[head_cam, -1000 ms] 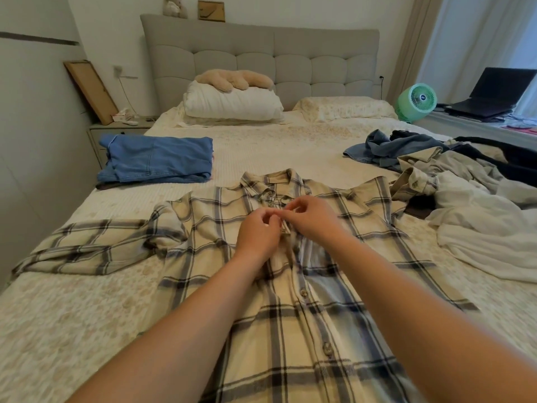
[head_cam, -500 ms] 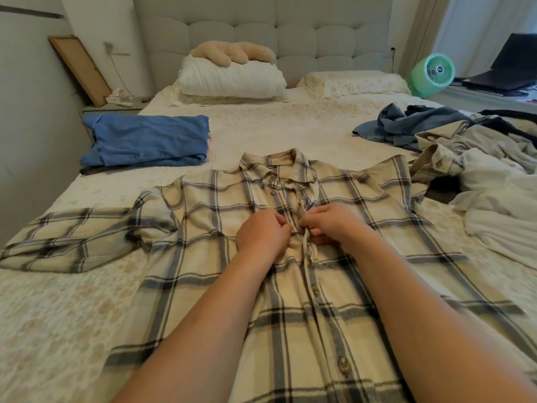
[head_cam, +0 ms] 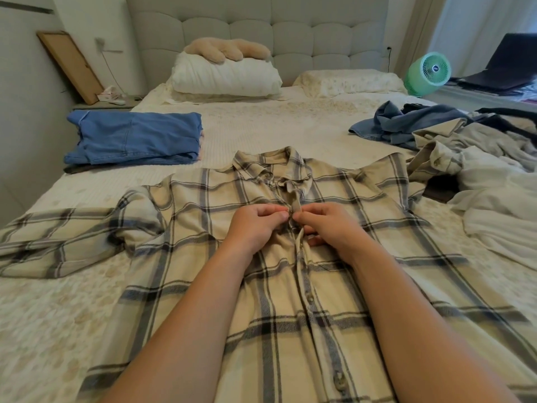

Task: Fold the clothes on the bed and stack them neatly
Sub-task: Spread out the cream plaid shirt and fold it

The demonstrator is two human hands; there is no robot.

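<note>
A cream plaid shirt [head_cam: 203, 205] lies face up on the bed [head_cam: 261, 126], collar toward the headboard, one sleeve stretched out to the left. My left hand [head_cam: 257, 225] and my right hand [head_cam: 325, 225] meet at the shirt's front placket below the collar. Each pinches one edge of the placket between thumb and fingers. Folded blue denim [head_cam: 133, 138] sits as a small stack at the left. A heap of unfolded clothes [head_cam: 465, 152] lies on the right side of the bed.
Two pillows [head_cam: 226, 77] and a plush toy [head_cam: 226, 49] lie against the headboard. A green fan [head_cam: 428, 72] and a laptop [head_cam: 505, 68] stand at the right beyond the bed. A nightstand [head_cam: 107, 104] with a leaning wooden frame is at the left.
Both hands moved down the shirt front from just under the collar to a lower spot on the placket, then shifted slightly up. The view tilted and moved closer.
</note>
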